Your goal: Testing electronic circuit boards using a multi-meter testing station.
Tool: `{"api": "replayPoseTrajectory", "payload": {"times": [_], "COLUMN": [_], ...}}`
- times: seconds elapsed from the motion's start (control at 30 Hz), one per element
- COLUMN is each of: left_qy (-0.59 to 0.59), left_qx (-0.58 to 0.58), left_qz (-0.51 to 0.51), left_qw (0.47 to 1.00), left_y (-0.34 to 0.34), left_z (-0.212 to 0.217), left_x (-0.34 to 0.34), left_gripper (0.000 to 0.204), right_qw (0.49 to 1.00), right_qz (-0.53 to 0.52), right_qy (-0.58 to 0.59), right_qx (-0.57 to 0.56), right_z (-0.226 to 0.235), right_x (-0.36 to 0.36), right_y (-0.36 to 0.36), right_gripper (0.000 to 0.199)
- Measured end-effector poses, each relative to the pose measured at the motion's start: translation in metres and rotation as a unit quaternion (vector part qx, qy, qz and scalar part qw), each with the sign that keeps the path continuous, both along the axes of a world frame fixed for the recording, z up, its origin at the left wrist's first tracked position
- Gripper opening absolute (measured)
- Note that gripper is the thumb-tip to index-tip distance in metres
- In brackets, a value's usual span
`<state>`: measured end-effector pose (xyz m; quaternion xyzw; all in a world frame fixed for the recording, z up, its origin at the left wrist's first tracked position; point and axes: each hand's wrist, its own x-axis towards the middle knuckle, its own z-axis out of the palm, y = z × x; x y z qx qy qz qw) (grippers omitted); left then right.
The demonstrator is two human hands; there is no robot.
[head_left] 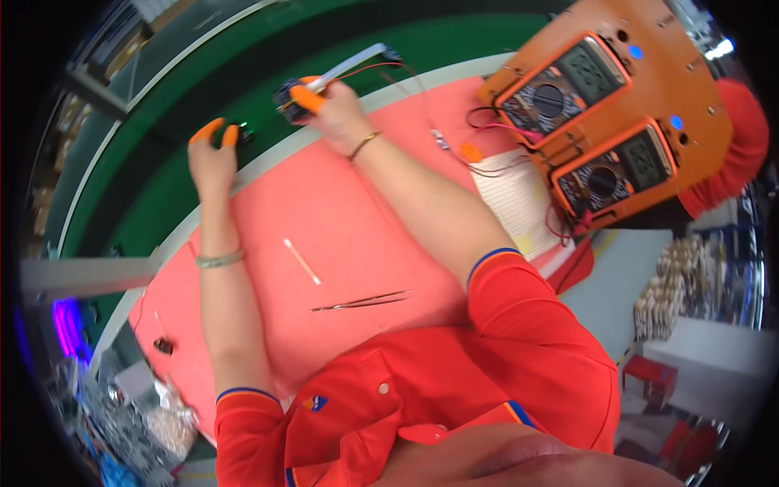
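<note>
My left hand (213, 162), with orange finger covers on its tips, reaches over the green surface. Its covered fingers are apart, and I see nothing between them. Right beside them lies a small dark part (246, 132) with a green glow. My right hand (337, 118), also in orange finger covers, is closed on a small dark electronic module (290, 99) at the mat's far edge. A pale flat strip (350, 63) runs from the right hand's fingers up to a dark end piece. Thin red and dark wires trail from there to a small connector (439, 139).
Tweezers (361, 302) and a cotton swab (303, 261) lie on the pink mat (324, 219). Two orange multimeters (564, 88) sit on an orange stand at the right, beside a perforated white sheet (511, 195). A small dark piece (163, 346) rests at the mat's left.
</note>
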<state>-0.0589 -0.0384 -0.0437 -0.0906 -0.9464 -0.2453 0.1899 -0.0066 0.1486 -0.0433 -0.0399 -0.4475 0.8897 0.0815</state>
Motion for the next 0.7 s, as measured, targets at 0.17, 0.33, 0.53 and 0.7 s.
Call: {"api": "replayPoseTrajectory", "payload": {"times": [0.17,0.33,0.53,0.7], "left_qy": [-0.166,-0.179,-0.182,-0.139], "left_qx": [0.333,0.368,0.445,0.409], "left_qz": [-0.157,-0.221,-0.215,-0.237], "left_qw": [0.915,0.885,0.850,0.870], "left_y": [0.031,0.043,0.044,0.039], "left_z": [-0.003,-0.001,-0.002,0.001], "left_x": [0.026,0.034,0.032,0.031], "left_gripper": [0.029,0.029,0.030,0.034], "right_qw": [0.999,0.997,0.997,0.972], "right_qz": [0.014,0.055,0.048,-0.012], "right_qy": [0.031,0.035,0.030,0.064], "right_qx": [0.015,0.039,0.047,0.226], "right_z": [0.003,0.007,0.013,0.013], "right_x": [0.008,0.011,0.014,0.013], "right_y": [-0.006,-0.009,-0.010,-0.015], "right_gripper": [0.022,0.025,0.021,0.020]}}
